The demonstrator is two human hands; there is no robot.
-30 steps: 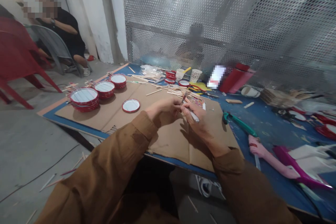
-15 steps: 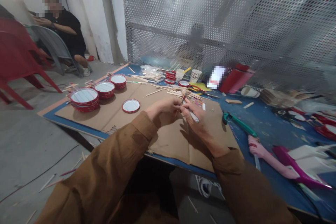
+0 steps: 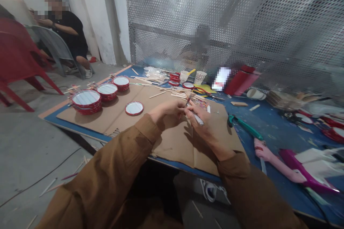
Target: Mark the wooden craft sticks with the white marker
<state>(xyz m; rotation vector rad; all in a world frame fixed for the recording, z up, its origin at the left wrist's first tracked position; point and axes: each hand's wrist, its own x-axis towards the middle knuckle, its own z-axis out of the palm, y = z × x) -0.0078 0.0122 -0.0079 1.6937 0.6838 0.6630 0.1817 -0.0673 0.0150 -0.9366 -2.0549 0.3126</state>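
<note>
Over the brown cardboard, my right hand is closed around a white-handled tool, whose dark narrow end points up and away. My left hand touches it at the fingertips, its fingers pinched together; what they hold, if anything, is too small to tell. Just beyond the hands lies a pile of thin wooden sticks. To the left a flat red-rimmed white disc rests on the cardboard. Farther left stand three round red tins with white tops, the nearest one being the largest.
A teal-handled tool, a pink arm-shaped object and a magenta-and-white item are on the blue table at right. Red bottle, lit phone and cups line the back. A person sits far left.
</note>
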